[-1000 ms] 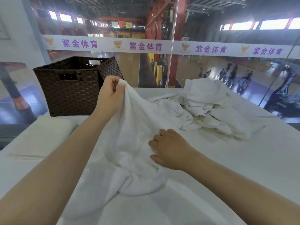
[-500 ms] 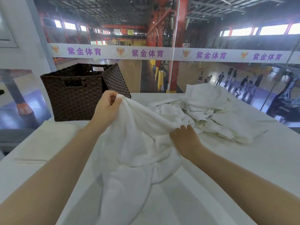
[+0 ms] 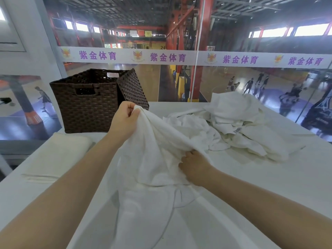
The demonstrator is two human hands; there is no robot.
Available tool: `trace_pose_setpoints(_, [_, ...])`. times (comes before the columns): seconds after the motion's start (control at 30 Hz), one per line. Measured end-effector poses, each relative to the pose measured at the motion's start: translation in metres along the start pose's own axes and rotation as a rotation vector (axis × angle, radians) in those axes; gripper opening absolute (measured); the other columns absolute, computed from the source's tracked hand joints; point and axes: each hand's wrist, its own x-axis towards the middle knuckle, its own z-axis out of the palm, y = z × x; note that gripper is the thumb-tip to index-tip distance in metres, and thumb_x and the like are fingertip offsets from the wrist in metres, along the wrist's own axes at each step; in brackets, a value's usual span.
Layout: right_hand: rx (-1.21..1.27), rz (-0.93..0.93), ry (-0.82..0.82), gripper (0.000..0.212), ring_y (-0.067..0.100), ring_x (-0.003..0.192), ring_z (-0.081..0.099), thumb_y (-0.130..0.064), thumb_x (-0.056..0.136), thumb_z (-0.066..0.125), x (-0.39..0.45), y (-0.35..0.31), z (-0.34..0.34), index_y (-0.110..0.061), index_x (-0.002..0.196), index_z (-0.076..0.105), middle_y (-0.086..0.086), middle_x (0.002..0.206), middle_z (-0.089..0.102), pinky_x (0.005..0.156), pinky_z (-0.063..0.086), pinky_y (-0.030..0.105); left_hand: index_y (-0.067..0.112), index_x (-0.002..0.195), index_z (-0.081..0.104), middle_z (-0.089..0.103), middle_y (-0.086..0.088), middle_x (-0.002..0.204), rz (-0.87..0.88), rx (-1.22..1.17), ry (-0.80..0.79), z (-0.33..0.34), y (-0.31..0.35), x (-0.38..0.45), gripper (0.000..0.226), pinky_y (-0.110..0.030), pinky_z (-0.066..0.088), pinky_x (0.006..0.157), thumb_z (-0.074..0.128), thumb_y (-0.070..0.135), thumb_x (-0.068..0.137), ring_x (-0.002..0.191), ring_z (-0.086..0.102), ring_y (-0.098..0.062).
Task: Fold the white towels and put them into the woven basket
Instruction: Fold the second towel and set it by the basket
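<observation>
My left hand [image 3: 124, 121] pinches the towel [image 3: 152, 159] by its top edge, raised near the basket [image 3: 86, 105]. My right hand [image 3: 195, 165] grips a fold lower down. The towel hangs lengthwise toward me over the surface [image 3: 269, 177].

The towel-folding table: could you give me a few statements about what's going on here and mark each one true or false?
1. The left hand pinches a white towel and lifts it off the table. True.
2. The right hand rests flat on the bare table. False: its fingers are curled into the same towel.
3. The brown basket stands at the far left of the table. True.
4. The heap of towels lies inside the basket. False: it lies on the table, to the right of the basket.
5. A folded towel lies in front of the basket. True.
</observation>
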Motion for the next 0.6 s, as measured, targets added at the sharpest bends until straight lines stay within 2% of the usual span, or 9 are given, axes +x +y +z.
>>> trace_pose_setpoints(0.13, [0.031, -0.048, 0.129, 0.031, 0.03, 0.111, 0.052, -0.016, 0.099, 0.045, -0.011, 0.023, -0.003, -0.012, 0.128, 0.052, 0.008, 0.121, 0.055, 0.098, 0.037, 0.038, 0.021, 0.105, 0.055, 0.062, 0.003, 0.099, -0.052, -0.009, 0.052, -0.006, -0.004, 0.007, 0.014, -0.032, 0.048, 0.075, 0.05, 0.032, 0.097, 0.085, 0.057, -0.01])
trace_pose_setpoints(0.2, [0.061, -0.066, 0.228, 0.03, 0.028, 0.101, 0.056, -0.023, 0.095, 0.053, -0.016, 0.036, -0.004, -0.017, 0.124, 0.058, 0.004, 0.11, 0.061, 0.091, 0.041, 0.037, 0.02, 0.107, 0.055, 0.061, 0.004, 0.099, -0.074, 0.0, 0.063, -0.006, -0.006, 0.01, 0.015, -0.028, 0.047, 0.074, 0.049, 0.031, 0.098, 0.085, 0.055, -0.007])
trace_pose_setpoints(0.27, [0.048, -0.044, 0.272, 0.025, 0.023, 0.08, 0.062, -0.033, 0.08, 0.073, -0.018, 0.049, -0.008, -0.024, 0.103, 0.071, -0.002, 0.087, 0.066, 0.075, 0.047, 0.031, 0.02, 0.108, 0.054, 0.06, 0.005, 0.098, -0.104, 0.01, 0.067, -0.005, -0.01, 0.014, 0.016, -0.027, 0.046, 0.072, 0.049, 0.031, 0.098, 0.085, 0.055, -0.007])
trace_pose_setpoints(0.33, [0.082, -0.081, 0.351, 0.024, 0.019, 0.054, 0.057, -0.027, 0.053, 0.09, -0.02, 0.061, -0.011, -0.027, 0.07, 0.073, -0.006, 0.06, 0.059, 0.053, 0.043, 0.023, 0.021, 0.108, 0.054, 0.059, 0.006, 0.095, -0.133, 0.003, 0.084, -0.006, -0.012, 0.016, 0.015, -0.026, 0.045, 0.071, 0.048, 0.031, 0.098, 0.086, 0.054, -0.008])
trace_pose_setpoints(0.37, [0.13, -0.095, 0.368, 0.023, 0.02, 0.052, 0.056, -0.021, 0.052, 0.09, -0.022, 0.066, -0.013, -0.025, 0.066, 0.072, -0.005, 0.058, 0.057, 0.051, 0.042, 0.023, 0.021, 0.108, 0.054, 0.058, 0.007, 0.094, -0.148, -0.004, 0.098, -0.006, -0.012, 0.017, 0.014, -0.025, 0.044, 0.07, 0.048, 0.03, 0.098, 0.085, 0.054, -0.008])
trace_pose_setpoints(0.43, [0.337, -0.088, 0.36, 0.005, 0.024, 0.072, 0.057, -0.016, 0.075, 0.072, -0.03, 0.071, -0.021, -0.018, 0.079, 0.071, -0.001, 0.074, 0.061, 0.062, 0.045, 0.029, 0.018, 0.109, 0.055, 0.058, 0.007, 0.092, -0.169, -0.013, 0.124, -0.009, -0.014, 0.018, 0.017, -0.022, 0.042, 0.064, 0.047, 0.029, 0.098, 0.081, 0.052, -0.006])
trace_pose_setpoints(0.47, [0.434, -0.046, 0.351, 0.007, 0.021, 0.082, 0.053, -0.017, 0.084, 0.06, -0.034, 0.076, -0.026, -0.016, 0.087, 0.067, -0.003, 0.083, 0.059, 0.069, 0.044, 0.031, 0.017, 0.11, 0.055, 0.058, 0.006, 0.092, -0.176, -0.018, 0.134, -0.011, -0.015, 0.018, 0.018, -0.022, 0.04, 0.062, 0.047, 0.028, 0.099, 0.079, 0.052, -0.005])
trace_pose_setpoints(0.53, [0.577, -0.015, 0.319, 0.013, 0.012, 0.09, 0.045, -0.023, 0.09, 0.052, -0.045, 0.085, -0.032, -0.02, 0.099, 0.061, -0.011, 0.092, 0.051, 0.074, 0.036, 0.026, 0.017, 0.112, 0.055, 0.057, 0.008, 0.091, -0.188, -0.034, 0.157, -0.017, -0.016, 0.018, 0.018, -0.021, 0.038, 0.06, 0.046, 0.026, 0.099, 0.078, 0.051, -0.003])
trace_pose_setpoints(0.6, [0.651, -0.045, 0.253, 0.011, 0.008, 0.092, 0.043, -0.033, 0.09, 0.054, -0.051, 0.09, -0.034, -0.03, 0.1, 0.055, -0.016, 0.094, 0.048, 0.072, 0.033, 0.022, 0.014, 0.115, 0.055, 0.058, 0.005, 0.094, -0.191, -0.052, 0.165, -0.023, -0.018, 0.017, 0.021, -0.021, 0.039, 0.06, 0.046, 0.025, 0.099, 0.079, 0.052, -0.004])
